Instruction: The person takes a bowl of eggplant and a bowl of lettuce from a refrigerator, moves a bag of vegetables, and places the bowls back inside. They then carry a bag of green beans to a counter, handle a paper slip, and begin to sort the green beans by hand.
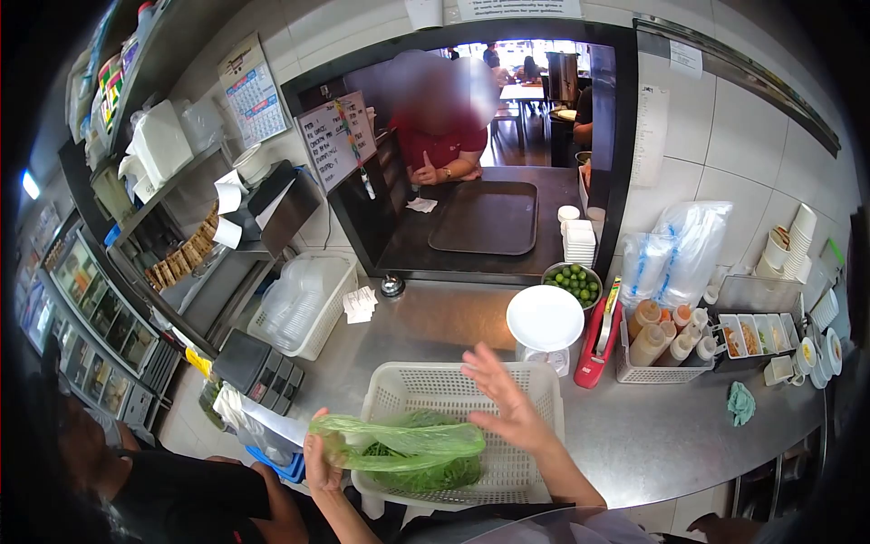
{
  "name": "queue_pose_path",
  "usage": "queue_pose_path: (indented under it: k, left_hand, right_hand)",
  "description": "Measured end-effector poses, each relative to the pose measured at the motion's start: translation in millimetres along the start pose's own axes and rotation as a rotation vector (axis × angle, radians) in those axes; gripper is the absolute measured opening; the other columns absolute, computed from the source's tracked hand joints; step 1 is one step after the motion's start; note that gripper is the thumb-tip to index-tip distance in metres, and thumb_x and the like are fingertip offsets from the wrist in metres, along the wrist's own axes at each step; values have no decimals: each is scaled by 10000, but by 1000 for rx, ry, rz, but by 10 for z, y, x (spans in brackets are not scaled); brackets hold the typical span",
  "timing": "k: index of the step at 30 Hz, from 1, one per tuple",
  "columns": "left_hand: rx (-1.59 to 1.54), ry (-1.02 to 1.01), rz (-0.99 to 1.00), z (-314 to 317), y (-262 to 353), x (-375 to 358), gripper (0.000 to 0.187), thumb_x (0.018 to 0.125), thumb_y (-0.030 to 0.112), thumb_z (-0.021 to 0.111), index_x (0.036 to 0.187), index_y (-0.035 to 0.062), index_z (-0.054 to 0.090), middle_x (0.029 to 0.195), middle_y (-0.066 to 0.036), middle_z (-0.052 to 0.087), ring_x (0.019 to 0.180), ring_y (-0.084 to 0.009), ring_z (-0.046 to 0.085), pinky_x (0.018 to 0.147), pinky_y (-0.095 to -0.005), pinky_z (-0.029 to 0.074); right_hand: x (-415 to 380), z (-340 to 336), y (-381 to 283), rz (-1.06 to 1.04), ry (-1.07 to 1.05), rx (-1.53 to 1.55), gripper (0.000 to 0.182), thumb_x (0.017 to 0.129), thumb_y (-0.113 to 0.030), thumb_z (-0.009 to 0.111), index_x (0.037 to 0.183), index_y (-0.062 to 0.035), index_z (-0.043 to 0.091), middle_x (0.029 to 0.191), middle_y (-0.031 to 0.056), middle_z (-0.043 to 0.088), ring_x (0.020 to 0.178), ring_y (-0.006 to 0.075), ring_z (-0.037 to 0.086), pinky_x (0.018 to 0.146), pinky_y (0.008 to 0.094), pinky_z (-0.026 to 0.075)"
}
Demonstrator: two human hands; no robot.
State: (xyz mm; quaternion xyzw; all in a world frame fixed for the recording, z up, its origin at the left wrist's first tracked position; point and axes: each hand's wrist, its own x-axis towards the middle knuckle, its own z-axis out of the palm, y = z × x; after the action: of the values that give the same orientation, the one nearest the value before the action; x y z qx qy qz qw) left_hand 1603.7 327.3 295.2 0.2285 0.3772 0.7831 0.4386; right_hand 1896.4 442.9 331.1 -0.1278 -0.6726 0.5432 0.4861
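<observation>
My left hand (323, 461) is closed on one end of a translucent green plastic bag (408, 439), which stretches sideways over a white perforated basket (555, 426). Beneath the bag, inside the basket, lies a heap of thin leafy greens (450, 472), partly covered by the plastic. My right hand (507, 401) is raised above the basket's right half, fingers spread, with nothing in it. The bag's right end is just below that hand, apart from it as far as I can see.
A scale with a white round plate (545, 318), a red tape dispenser (599, 340) and a bowl of green citrus fruits (573, 283) stand behind the basket. Squeeze bottles (649, 344) are to the right. Beyond the pass window are a brown tray (485, 218) and a person in red (444, 145).
</observation>
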Motion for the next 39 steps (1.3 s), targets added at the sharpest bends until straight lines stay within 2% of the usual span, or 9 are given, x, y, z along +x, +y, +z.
queue_pose_path:
  k: [6, 9, 13, 18, 22, 26, 33, 36, 39]
  left_hand:
    - [202, -13, -15, -84, 36, -64, 128, 879, 92, 503, 806, 23, 585, 714, -37, 595, 567, -113, 543, 515, -231, 447]
    - [77, 124, 3, -81, 32, -52, 136, 894, 108, 482, 797, 41, 550, 663, -12, 553, 499, -101, 483, 446, -227, 394]
    - [-400, -148, -192, 1, 153, 21, 190, 965, 189, 396, 855, 63, 486, 550, 39, 310, 425, -65, 279, 368, -217, 243]
    - [-733, -259, -322, 20, 43, 126, 255, 988, 237, 346, 859, 67, 486, 559, 47, 288, 412, -63, 231, 355, -211, 202]
    - [-540, -230, -314, -29, 72, 71, 224, 974, 223, 381, 877, 67, 509, 549, 44, 305, 405, -62, 250, 345, -202, 208]
    - [-229, -195, -237, -16, 83, -61, 184, 953, 198, 416, 920, 56, 528, 530, 42, 311, 401, -59, 282, 341, -197, 216]
    - [94, -257, -163, -225, 416, -253, 166, 894, 112, 522, 1037, 27, 514, 559, 36, 421, 450, -54, 388, 392, -191, 291]
    - [854, -281, -163, -55, 567, -402, 281, 787, 53, 682, 1038, 3, 567, 713, -10, 603, 611, -35, 499, 560, -177, 388]
    - [994, -410, -297, -348, 484, -338, 182, 790, 79, 688, 945, 1, 634, 738, -13, 620, 653, -32, 495, 597, -187, 393]
  right_hand:
    - [-118, 317, 191, 546, -469, -898, 454, 879, -170, 549, 1304, -78, 418, 1189, 134, 542, 1090, 258, 535, 913, 374, 425]
    - [-164, 285, 455, 751, -392, -355, 308, 889, -152, 530, 1172, -32, 533, 917, 90, 647, 870, 209, 621, 791, 319, 476]
    - [-149, 340, 493, 311, -51, 66, 270, 889, -90, 487, 1137, -2, 548, 782, 57, 650, 780, 165, 624, 753, 258, 477]
    - [58, 238, 200, 85, 12, -185, 363, 860, -90, 550, 1205, -4, 479, 1069, 94, 574, 950, 172, 588, 816, 266, 458]
    - [198, 553, -251, -149, 19, -425, 616, 802, -158, 646, 1334, -70, 348, 1232, 115, 445, 994, 220, 563, 827, 324, 456]
    - [169, 948, -59, 11, -217, -764, 728, 780, -150, 640, 1398, -128, 256, 1133, 144, 443, 908, 301, 571, 767, 391, 479]
    - [-86, 483, 695, 341, -306, -1111, 431, 687, 6, 569, 1111, -67, 571, 953, 168, 603, 760, 342, 619, 631, 392, 499]
    - [-74, 185, 635, 344, -139, -841, 293, 715, 35, 533, 986, -31, 623, 885, 143, 649, 755, 305, 641, 648, 364, 511]
    - [-150, 42, 901, 558, -106, -35, 208, 783, 27, 490, 936, -3, 628, 893, 121, 658, 758, 269, 650, 684, 341, 523]
